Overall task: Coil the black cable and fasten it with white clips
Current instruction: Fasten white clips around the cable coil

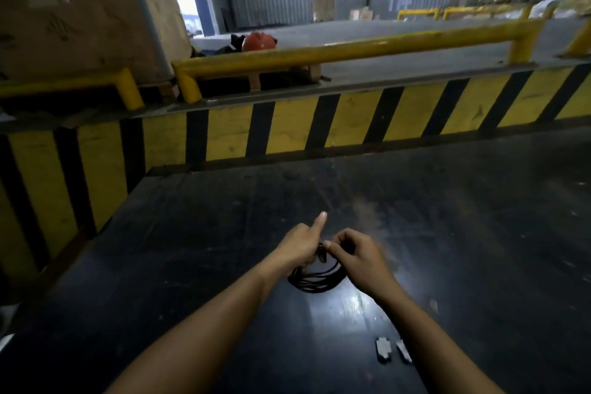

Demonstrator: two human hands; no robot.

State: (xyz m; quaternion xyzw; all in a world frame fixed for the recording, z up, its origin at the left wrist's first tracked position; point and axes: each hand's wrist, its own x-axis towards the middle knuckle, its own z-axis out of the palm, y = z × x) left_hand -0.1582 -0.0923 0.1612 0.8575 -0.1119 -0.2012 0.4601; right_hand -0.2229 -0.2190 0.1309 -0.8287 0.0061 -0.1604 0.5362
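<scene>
The black cable (315, 281) is wound into a loose coil that hangs between my hands, just above the dark table (224, 265). My left hand (299, 245) grips the top of the coil with its curled fingers, the index finger pointing forward. My right hand (359, 257) pinches the cable near the top of the coil, close to my left hand. Two white clips lie on the table near my right forearm, one (382, 349) beside the other (404, 351).
A yellow and black striped barrier (319, 125) runs along the table's far side and left. Yellow guard rails (351, 51) stand behind it, with a large cardboard box (83, 16) at the back left and an orange helmet (258, 41) beyond.
</scene>
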